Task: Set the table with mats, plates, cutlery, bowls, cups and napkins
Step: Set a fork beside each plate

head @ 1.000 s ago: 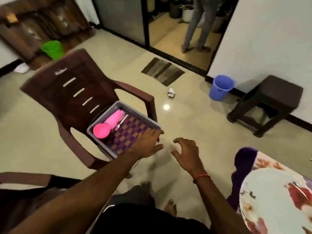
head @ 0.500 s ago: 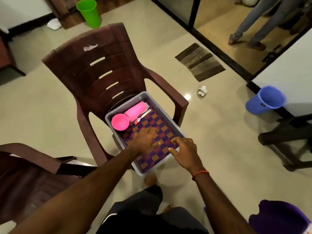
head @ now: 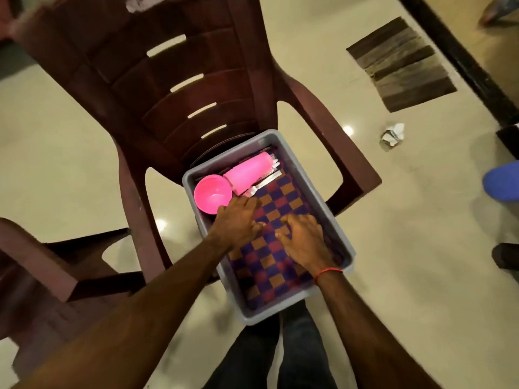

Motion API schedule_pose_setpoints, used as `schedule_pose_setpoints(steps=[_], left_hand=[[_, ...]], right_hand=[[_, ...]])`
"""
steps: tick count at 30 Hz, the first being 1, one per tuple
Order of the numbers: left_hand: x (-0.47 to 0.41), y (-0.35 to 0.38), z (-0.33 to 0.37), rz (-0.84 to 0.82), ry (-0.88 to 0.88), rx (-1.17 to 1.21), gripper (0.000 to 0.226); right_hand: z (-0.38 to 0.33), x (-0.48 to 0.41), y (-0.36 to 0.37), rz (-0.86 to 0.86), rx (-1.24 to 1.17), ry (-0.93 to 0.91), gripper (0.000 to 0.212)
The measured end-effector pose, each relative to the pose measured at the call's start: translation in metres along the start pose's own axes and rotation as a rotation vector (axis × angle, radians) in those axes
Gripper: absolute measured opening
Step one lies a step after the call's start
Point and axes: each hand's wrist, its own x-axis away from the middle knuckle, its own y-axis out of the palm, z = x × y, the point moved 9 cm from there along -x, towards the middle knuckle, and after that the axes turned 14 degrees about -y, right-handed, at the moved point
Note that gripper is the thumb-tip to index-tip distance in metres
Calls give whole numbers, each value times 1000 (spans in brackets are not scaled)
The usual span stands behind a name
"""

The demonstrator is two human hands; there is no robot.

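Both hands farther into the tub than half a second ago, and the view has closed in on the chair; left hand [head: 238, 220] now up beside the bowl, right hand [head: 306, 240] fully over the mat rather than at its near edge.

Grey tub [head: 335, 220] sits on the seat of a brown plastic chair [head: 196, 80], centre of frame, its near end jutting past the seat edge; checkered mat [head: 280, 197] lies flat in the tub bottom, purple, red and orange squares.

Left hand palm down on the mat, fingers loosely bent, gripping nothing that shows; right hand palm down just beside it, fingers spread and pressing the weave; motion blur leaves it unclear whether any fingertip hooks a fold.

Pink bowl [head: 212, 193] upright at the tub's far left corner, touching the left hand's knuckles or nearly so; pink cup [head: 250, 172] on its side just behind it; fork [head: 264, 183] lies against the cup, on the mat.

Red thread [head: 327, 272] on the right wrist; second brown chair [head: 42, 262] lower left; dark floor mat [head: 401, 63] upper right; crumpled paper [head: 393, 134] on the tiles; blue bucket [head: 502, 181] at the right edge.
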Motion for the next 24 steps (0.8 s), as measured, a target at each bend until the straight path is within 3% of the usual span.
schedule_pose_setpoints(steps=[13, 17, 24], left_hand=[[-87, 22, -9, 184, -92, 154, 35], [-87, 34, -15, 147, -114, 167, 31], [-85, 50, -20, 28, -69, 313, 28]], right_hand=[[44, -172, 79, -110, 217, -214, 41], [49, -182, 100, -185, 355, -269, 45], [47, -186, 105, -159, 421, -354, 46]])
